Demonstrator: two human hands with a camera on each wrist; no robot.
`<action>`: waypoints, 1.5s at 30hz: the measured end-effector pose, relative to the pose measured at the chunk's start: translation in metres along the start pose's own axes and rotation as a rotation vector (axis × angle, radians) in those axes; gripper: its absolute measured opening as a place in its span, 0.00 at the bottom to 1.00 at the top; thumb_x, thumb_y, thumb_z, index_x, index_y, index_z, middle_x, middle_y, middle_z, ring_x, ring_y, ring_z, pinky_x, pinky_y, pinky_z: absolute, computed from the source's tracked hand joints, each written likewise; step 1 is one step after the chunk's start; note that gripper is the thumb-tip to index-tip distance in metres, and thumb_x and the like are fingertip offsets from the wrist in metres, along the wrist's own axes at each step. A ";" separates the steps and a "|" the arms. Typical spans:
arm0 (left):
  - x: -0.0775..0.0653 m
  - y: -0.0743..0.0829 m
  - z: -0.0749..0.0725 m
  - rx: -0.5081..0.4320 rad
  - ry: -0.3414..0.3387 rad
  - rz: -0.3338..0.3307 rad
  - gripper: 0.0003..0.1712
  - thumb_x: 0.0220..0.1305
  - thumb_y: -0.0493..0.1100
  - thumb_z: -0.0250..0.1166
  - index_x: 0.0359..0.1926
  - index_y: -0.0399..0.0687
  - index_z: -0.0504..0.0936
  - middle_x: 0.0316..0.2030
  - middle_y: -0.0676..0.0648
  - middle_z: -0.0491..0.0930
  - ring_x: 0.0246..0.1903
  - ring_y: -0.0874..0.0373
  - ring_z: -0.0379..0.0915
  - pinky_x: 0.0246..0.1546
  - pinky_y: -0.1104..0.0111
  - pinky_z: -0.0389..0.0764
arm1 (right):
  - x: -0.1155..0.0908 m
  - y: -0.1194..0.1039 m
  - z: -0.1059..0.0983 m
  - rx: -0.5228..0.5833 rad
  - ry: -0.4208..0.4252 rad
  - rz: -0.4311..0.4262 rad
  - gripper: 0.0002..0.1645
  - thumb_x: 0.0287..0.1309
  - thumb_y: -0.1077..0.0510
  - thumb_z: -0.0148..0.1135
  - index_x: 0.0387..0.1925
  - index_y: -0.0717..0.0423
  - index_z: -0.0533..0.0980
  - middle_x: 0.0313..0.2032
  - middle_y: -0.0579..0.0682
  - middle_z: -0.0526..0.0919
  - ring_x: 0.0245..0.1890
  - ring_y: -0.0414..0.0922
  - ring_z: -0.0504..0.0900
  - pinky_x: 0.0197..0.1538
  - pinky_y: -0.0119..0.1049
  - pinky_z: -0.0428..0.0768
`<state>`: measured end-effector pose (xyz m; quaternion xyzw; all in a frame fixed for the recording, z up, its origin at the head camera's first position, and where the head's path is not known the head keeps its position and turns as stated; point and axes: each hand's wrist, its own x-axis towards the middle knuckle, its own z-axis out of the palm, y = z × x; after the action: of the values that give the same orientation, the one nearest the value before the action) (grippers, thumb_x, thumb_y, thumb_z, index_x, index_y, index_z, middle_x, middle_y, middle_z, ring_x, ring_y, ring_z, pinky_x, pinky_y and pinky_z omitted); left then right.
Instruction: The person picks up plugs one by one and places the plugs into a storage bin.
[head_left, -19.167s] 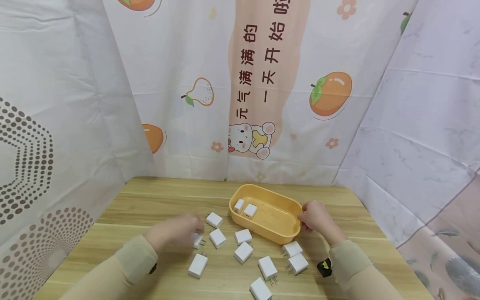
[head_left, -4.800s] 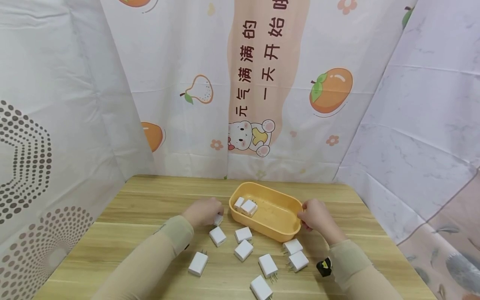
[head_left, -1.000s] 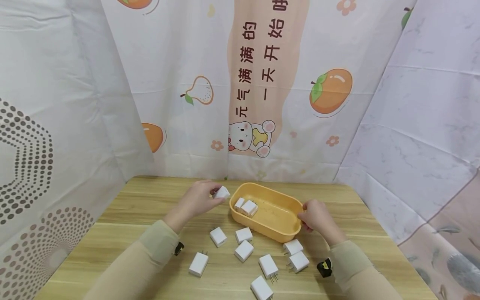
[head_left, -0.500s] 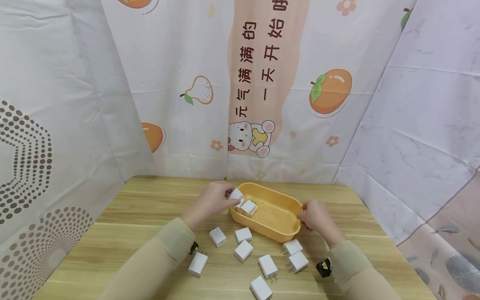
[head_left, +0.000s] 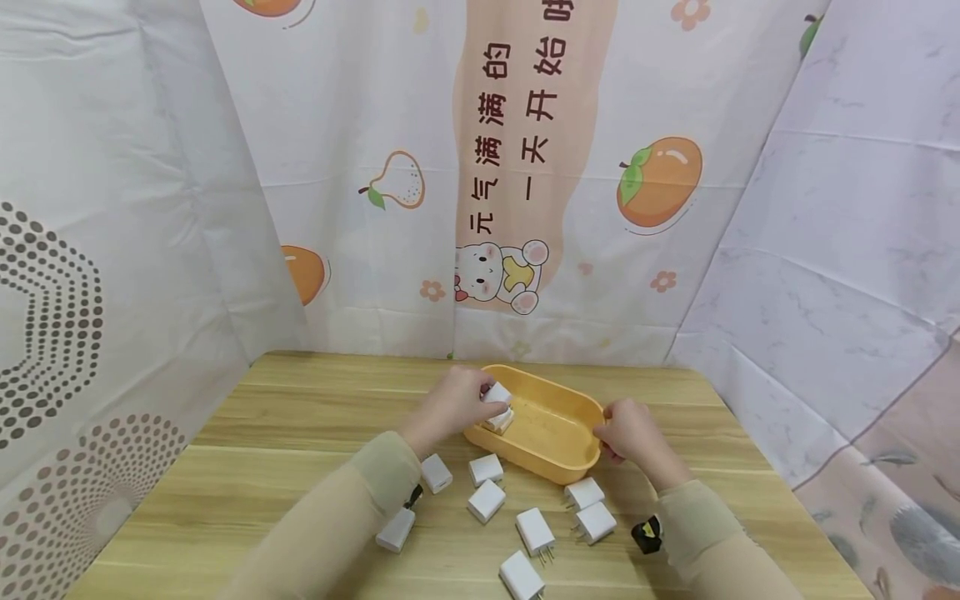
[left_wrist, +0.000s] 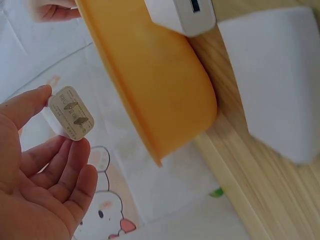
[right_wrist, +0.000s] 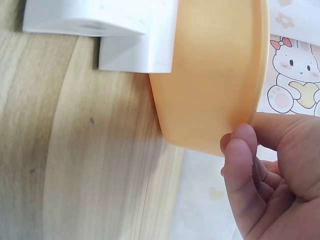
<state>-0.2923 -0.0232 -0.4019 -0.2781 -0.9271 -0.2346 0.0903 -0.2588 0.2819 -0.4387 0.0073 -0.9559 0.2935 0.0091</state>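
Observation:
A white plug charger (head_left: pixel 497 395) is pinched between the thumb and fingers of my left hand (head_left: pixel 453 404), over the left end of the yellow basket (head_left: pixel 543 437). In the left wrist view the same charger (left_wrist: pixel 71 114) shows its two prongs, with the hand's other fingers loosely bent below. Beneath it in the basket lies a white charger (head_left: pixel 498 422), partly hidden by my left hand. My right hand (head_left: pixel 633 433) grips the basket's right end; the right wrist view shows its thumb and fingers on the basket wall (right_wrist: pixel 215 85).
Several white chargers lie on the wooden table (head_left: pixel 300 433) in front of the basket, among them one charger (head_left: pixel 487 501) near the middle and a pair (head_left: pixel 596 522) at the right. My left sleeve (head_left: pixel 337 508) partly covers another charger (head_left: pixel 396 533). Printed curtains surround the table.
Since 4.8 seconds ago my left hand has lifted a charger from the table. Over the last second it has carried it right, over the basket. My right hand stays on the basket.

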 end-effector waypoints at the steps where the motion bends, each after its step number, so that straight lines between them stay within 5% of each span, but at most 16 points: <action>1: 0.001 0.002 0.002 -0.002 -0.004 -0.003 0.17 0.61 0.55 0.74 0.25 0.53 0.78 0.19 0.57 0.71 0.23 0.63 0.65 0.24 0.70 0.67 | 0.000 0.000 0.000 -0.002 0.001 -0.003 0.09 0.55 0.67 0.62 0.22 0.60 0.73 0.11 0.48 0.77 0.12 0.43 0.79 0.18 0.35 0.79; 16: 0.008 0.017 0.017 -0.033 -0.022 -0.068 0.16 0.60 0.54 0.74 0.26 0.52 0.80 0.23 0.57 0.76 0.25 0.61 0.70 0.25 0.70 0.72 | 0.000 -0.002 0.002 0.007 0.011 -0.008 0.06 0.55 0.68 0.61 0.24 0.61 0.75 0.11 0.50 0.78 0.11 0.43 0.79 0.18 0.35 0.79; 28: 0.019 0.023 0.030 0.036 -0.052 -0.121 0.16 0.59 0.56 0.74 0.28 0.50 0.85 0.25 0.57 0.79 0.26 0.61 0.71 0.29 0.69 0.73 | -0.001 -0.002 0.001 0.017 0.018 0.002 0.08 0.53 0.68 0.60 0.21 0.61 0.73 0.11 0.49 0.77 0.11 0.43 0.78 0.17 0.35 0.79; 45: 0.027 0.038 0.051 0.179 -0.089 -0.180 0.24 0.58 0.57 0.75 0.18 0.53 0.74 0.20 0.54 0.72 0.20 0.59 0.67 0.20 0.67 0.69 | -0.002 -0.002 0.001 0.039 0.014 0.000 0.09 0.53 0.69 0.60 0.21 0.61 0.73 0.11 0.51 0.77 0.11 0.43 0.78 0.18 0.36 0.79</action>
<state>-0.2959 0.0422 -0.4242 -0.1949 -0.9685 -0.1458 0.0523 -0.2565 0.2800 -0.4381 0.0055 -0.9499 0.3121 0.0158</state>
